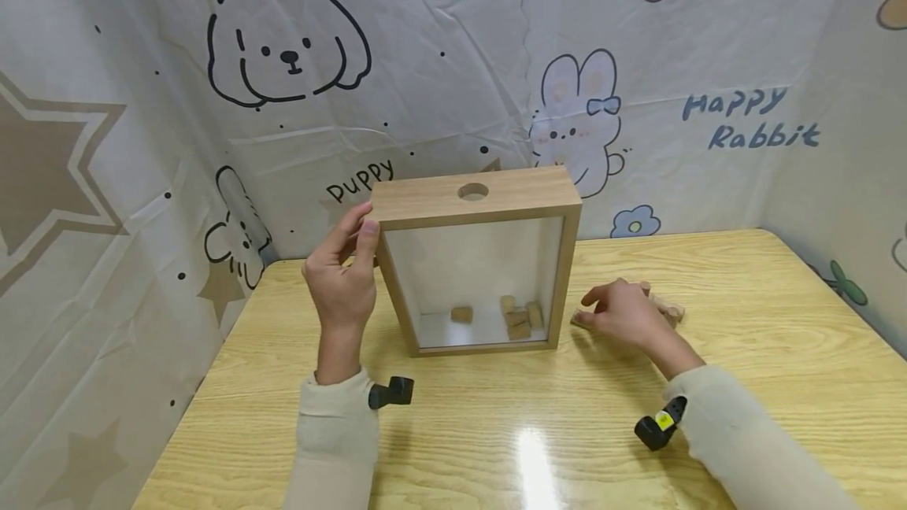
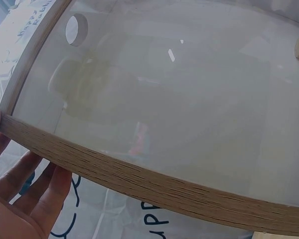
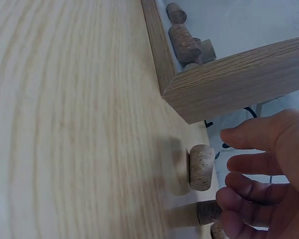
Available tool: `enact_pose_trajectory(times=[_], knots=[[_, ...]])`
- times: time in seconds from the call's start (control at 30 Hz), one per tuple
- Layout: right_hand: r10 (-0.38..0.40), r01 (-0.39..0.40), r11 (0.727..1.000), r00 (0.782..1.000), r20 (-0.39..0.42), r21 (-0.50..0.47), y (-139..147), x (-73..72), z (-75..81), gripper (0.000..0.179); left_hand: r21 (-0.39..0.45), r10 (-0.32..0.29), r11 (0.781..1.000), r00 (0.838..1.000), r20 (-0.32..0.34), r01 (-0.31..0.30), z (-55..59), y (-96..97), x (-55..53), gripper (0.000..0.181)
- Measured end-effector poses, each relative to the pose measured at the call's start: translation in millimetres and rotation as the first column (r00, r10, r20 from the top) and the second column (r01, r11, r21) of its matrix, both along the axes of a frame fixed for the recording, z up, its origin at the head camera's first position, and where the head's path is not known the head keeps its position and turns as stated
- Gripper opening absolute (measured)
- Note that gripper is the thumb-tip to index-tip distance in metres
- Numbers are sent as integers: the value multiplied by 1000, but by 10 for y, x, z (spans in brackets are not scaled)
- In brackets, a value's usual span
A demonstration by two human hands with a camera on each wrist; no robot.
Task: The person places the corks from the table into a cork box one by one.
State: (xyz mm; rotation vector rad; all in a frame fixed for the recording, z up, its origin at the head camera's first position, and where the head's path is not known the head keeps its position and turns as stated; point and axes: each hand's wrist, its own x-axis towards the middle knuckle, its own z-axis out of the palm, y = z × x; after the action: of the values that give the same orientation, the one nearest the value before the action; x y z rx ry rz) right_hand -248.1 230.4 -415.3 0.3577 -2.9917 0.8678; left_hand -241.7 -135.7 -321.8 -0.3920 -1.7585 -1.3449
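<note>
A shallow wooden box (image 1: 483,220) with a clear front and a round hole (image 1: 473,192) in its top stands upright on the table. My left hand (image 1: 342,278) holds its upper left corner, thumb at the front edge and fingers along the side. Inside, one cork (image 1: 462,314) lies apart from several corks (image 1: 519,330) heaped at the right. Right of the box, my right hand (image 1: 627,317) hovers over loose corks (image 1: 669,308), fingers loosely bent. In the right wrist view, a pale cork (image 3: 202,168) lies just beyond the fingertips, and a darker cork (image 3: 208,212) is partly hidden by them.
The pale wood-grain table (image 1: 460,431) carries the box and corks. Behind it hangs a white cloth (image 1: 453,101) printed with cartoon animals and words, which also covers both sides. Each wrist wears a small black camera (image 1: 391,393).
</note>
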Motion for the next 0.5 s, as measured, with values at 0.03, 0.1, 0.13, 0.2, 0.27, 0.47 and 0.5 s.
enact_pose_trajectory(times=[0.03, 0.1, 0.13, 0.2, 0.27, 0.47, 0.5], knots=[[-4, 4, 1000, 1000, 7, 1, -2, -2, -10, 36, 4, 1, 1000, 1000, 2, -1, 1, 1, 1, 22], [-12, 12, 1000, 1000, 12, 14, -9, -8, -32, 36, 7, 2, 1000, 1000, 3, -2, 5, 4, 2, 22], [-16, 15, 1000, 1000, 16, 22, -13, -9, -40, 36, 8, 2, 1000, 1000, 2, -2, 5, 4, 1, 22], [-24, 24, 999, 1000, 17, 42, -27, -6, -50, 36, 11, 1, 1000, 1000, -2, -1, 9, 5, 2, 22], [-37, 36, 997, 999, 19, 68, -47, -1, -55, 35, 13, -2, 1000, 1000, -5, 2, 9, 7, 1, 22], [-88, 84, 987, 996, 24, 134, -120, 15, -53, 30, 14, 3, 1000, 1000, -9, -2, 9, 7, -5, 22], [-94, 90, 985, 996, 14, 148, -130, 16, -57, 28, 14, 3, 1000, 1000, -10, -3, 9, 8, -4, 22]])
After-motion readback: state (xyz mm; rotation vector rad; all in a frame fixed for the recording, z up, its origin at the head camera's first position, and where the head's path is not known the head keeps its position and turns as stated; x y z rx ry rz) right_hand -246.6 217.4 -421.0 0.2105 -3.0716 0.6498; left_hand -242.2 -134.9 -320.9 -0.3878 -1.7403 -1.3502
